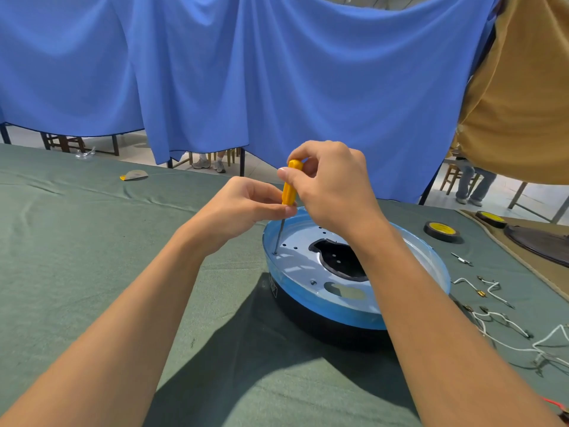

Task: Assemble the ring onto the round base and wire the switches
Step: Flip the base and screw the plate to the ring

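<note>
A round black base (323, 326) sits on the green cloth, topped by a blue-filmed ring (303, 272) with small holes and a dark cut-out in its middle. A yellow-handled screwdriver (290, 186) stands almost upright, its metal tip in a hole at the ring's left rim. My right hand (331, 186) grips the top of the handle from above. My left hand (243, 204) pinches the handle's lower end, where the shaft begins. White wires with brass terminals (489, 315) lie to the right of the base.
A roll of black tape with a yellow core (442, 231) lies behind right, a second roll (491, 218) beyond it on a brown mat. A small metal part (461, 259) lies near the wires. A tape scrap (134, 175) rests far left. Blue curtain hangs behind the table.
</note>
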